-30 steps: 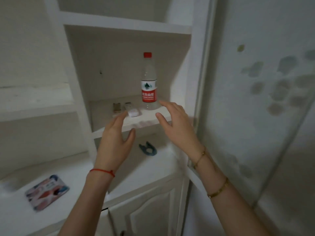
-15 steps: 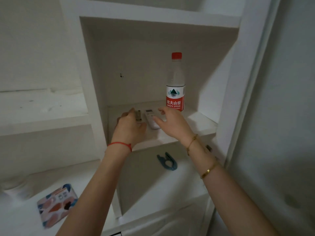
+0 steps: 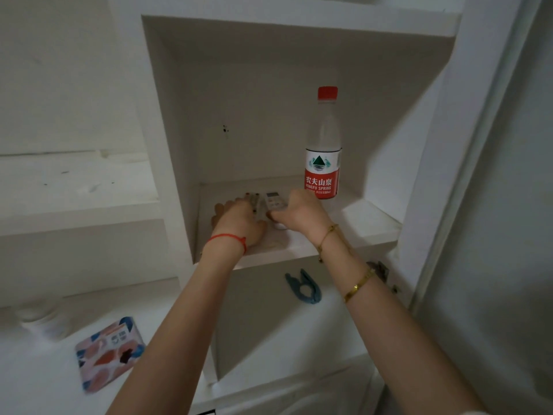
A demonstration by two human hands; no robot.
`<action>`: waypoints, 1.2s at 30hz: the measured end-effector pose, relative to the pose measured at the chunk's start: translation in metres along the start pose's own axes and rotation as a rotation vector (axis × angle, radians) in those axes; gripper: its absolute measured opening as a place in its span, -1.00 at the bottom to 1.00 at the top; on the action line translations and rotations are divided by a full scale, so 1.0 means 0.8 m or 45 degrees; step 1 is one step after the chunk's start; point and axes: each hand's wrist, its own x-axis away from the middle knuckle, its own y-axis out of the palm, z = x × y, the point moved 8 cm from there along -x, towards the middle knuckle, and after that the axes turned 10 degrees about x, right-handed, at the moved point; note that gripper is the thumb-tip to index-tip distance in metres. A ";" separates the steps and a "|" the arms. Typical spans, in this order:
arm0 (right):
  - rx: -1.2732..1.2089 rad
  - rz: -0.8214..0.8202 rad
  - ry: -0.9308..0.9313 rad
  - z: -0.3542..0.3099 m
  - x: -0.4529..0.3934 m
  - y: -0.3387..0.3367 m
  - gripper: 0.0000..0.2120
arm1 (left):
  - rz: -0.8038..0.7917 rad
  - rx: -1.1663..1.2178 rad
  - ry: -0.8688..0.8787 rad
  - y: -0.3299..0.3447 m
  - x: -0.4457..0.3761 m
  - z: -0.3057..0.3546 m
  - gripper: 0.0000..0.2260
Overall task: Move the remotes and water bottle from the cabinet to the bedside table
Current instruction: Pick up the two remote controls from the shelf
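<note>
A clear water bottle (image 3: 323,151) with a red cap and red label stands upright at the right of the white cabinet shelf (image 3: 369,224). Two remotes lie side by side left of it: a grey remote (image 3: 255,201) and a white remote (image 3: 273,200) with a small screen. My left hand (image 3: 236,224) lies over the near end of the grey remote, fingers curled around it. My right hand (image 3: 302,214) pinches the white remote's near end between thumb and fingers. Both remotes rest on the shelf, their near halves hidden by my hands.
A blue clip (image 3: 303,287) lies in the compartment below the shelf. On the low counter at the left sit a patterned packet (image 3: 109,351) and a blurred white cup (image 3: 42,320). An open cabinet door (image 3: 493,205) stands at the right, with a metal hinge (image 3: 378,269) near my right wrist.
Both hands have reached from the shelf's front edge into the shelf and closed over the two remotes. The camera has come closer to the cabinet.
</note>
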 end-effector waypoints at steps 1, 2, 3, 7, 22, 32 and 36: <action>0.001 -0.028 0.011 -0.001 0.000 0.001 -0.87 | 0.007 -0.008 -0.013 0.000 0.002 0.000 -0.47; -0.008 -0.062 0.023 -0.002 0.000 0.002 -0.87 | 0.002 -0.005 -0.028 0.001 0.003 0.000 -0.42; -0.022 -0.094 0.027 -0.003 0.001 0.004 -0.86 | 0.002 0.008 -0.042 0.002 0.008 0.000 -0.40; -0.092 -0.045 -0.018 -0.006 0.004 0.004 -0.65 | 0.037 0.053 -0.045 -0.004 0.024 0.002 -0.51; -1.518 -0.127 0.191 0.028 0.117 0.029 -0.58 | 0.181 1.239 0.076 -0.002 0.153 -0.009 -0.38; -1.583 -0.270 0.255 0.057 0.249 0.072 -0.65 | 0.178 1.400 0.028 0.049 0.292 -0.025 -0.60; -1.605 -0.377 0.318 0.070 0.299 0.098 -0.62 | 0.145 1.430 -0.069 0.077 0.342 -0.045 -0.58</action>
